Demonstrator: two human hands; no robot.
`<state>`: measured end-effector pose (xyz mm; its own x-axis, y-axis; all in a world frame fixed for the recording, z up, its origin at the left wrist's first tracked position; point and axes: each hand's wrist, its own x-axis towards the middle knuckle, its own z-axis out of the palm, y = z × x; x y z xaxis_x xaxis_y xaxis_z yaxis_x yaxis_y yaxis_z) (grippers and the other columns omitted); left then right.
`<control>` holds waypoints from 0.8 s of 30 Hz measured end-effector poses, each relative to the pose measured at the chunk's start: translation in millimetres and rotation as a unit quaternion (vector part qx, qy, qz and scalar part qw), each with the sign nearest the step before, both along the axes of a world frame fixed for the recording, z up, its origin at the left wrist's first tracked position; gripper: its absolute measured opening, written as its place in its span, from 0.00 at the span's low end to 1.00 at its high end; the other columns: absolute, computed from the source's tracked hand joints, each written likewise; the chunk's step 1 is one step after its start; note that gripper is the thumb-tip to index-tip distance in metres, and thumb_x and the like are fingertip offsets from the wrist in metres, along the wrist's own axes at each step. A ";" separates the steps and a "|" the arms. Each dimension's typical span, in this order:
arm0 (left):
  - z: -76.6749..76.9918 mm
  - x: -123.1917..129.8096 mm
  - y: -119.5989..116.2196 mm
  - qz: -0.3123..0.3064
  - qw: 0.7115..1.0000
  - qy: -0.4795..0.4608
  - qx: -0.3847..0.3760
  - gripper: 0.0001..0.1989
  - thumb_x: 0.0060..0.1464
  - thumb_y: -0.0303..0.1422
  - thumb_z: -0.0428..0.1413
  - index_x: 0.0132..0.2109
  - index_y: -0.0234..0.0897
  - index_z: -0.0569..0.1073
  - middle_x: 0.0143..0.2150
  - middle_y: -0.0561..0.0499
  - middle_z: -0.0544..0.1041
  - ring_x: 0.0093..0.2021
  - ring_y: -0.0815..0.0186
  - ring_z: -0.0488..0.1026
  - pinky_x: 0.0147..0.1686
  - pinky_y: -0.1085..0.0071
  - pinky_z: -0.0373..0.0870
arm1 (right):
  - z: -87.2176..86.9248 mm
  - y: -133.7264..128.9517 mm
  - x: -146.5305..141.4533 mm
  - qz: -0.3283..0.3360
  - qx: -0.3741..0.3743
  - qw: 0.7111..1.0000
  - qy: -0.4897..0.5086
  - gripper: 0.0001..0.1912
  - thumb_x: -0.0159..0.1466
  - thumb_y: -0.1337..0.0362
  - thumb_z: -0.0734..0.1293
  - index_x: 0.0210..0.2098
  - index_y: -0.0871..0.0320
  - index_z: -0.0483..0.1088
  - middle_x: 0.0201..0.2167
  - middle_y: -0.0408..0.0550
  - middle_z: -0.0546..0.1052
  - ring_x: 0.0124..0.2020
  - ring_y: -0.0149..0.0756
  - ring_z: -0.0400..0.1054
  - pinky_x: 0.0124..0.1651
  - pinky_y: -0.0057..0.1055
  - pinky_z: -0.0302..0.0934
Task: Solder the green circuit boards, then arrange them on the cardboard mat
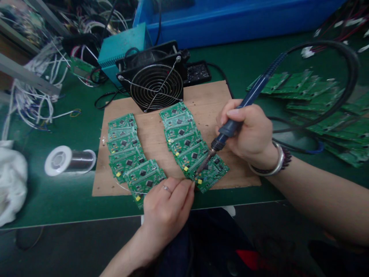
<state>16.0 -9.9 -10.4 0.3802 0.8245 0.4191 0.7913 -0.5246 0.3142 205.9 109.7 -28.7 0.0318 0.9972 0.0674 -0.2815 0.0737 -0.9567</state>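
My right hand (250, 132) grips a blue-handled soldering iron (230, 127) like a pen. Its tip points down at the nearest circuit board (211, 175) of the right-hand row, close to a yellow part. At that board's left edge, my left hand (168, 204) has its fingers pinched together. A thin pale strand of solder wire (127, 188) runs into this hand from the left; its end at the fingertips is too small to make out. Another row of overlapping green circuit boards (123, 143) lies to the left, its nearest board partly behind my left hand.
Beneath the boards is a brown sheet (150, 142), with a black fan (157, 86) at its back edge. A solder spool (70, 161) lies left. More green boards (325, 111) are stacked right, behind the iron's looping cable (350, 73). A blue bin (230, 23) stands behind.
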 end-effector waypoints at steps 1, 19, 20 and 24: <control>0.0 0.3 0.5 0.000 1.000 0.001 0.001 0.06 0.62 0.25 0.53 0.36 0.35 0.73 0.26 0.54 0.74 0.25 0.70 0.71 0.26 0.73 0.67 | 0.4 0.1 -0.4 0.002 0.002 1.000 0.001 0.11 0.53 0.62 0.65 0.16 0.53 0.65 0.16 0.43 0.61 0.18 0.29 0.54 0.18 0.31 0.47; 7.6 -2.0 -4.0 -0.012 0.999 -0.028 0.030 0.04 0.60 0.25 0.55 0.37 0.36 0.72 0.25 0.55 0.72 0.22 0.72 0.69 0.24 0.75 0.65 | 8.3 0.0 -3.0 -0.021 -0.018 0.999 0.026 0.09 0.48 0.62 0.63 0.14 0.54 0.65 0.15 0.42 0.60 0.18 0.28 0.56 0.19 0.28 0.47; 7.3 -1.6 -3.7 -0.012 0.999 -0.027 0.029 0.04 0.60 0.25 0.55 0.36 0.36 0.72 0.25 0.55 0.72 0.23 0.72 0.69 0.24 0.75 0.65 | 8.5 -0.2 -3.7 -0.021 -0.017 0.999 0.030 0.09 0.48 0.62 0.63 0.13 0.55 0.65 0.15 0.42 0.60 0.19 0.28 0.56 0.19 0.27 0.48; 8.5 -0.7 -4.3 -0.006 0.999 -0.016 0.036 0.04 0.60 0.25 0.55 0.36 0.37 0.72 0.24 0.56 0.72 0.23 0.71 0.69 0.24 0.74 0.65 | 7.8 -0.3 -3.6 -0.005 -0.010 1.000 0.028 0.09 0.49 0.62 0.64 0.14 0.55 0.65 0.15 0.42 0.60 0.19 0.27 0.57 0.19 0.27 0.49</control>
<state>15.3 -14.1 -2.0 0.3754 0.7875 0.4888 0.7747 -0.5561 0.3010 202.3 109.4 -21.0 0.0440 0.9980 0.0446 -0.3333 0.0567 -0.9411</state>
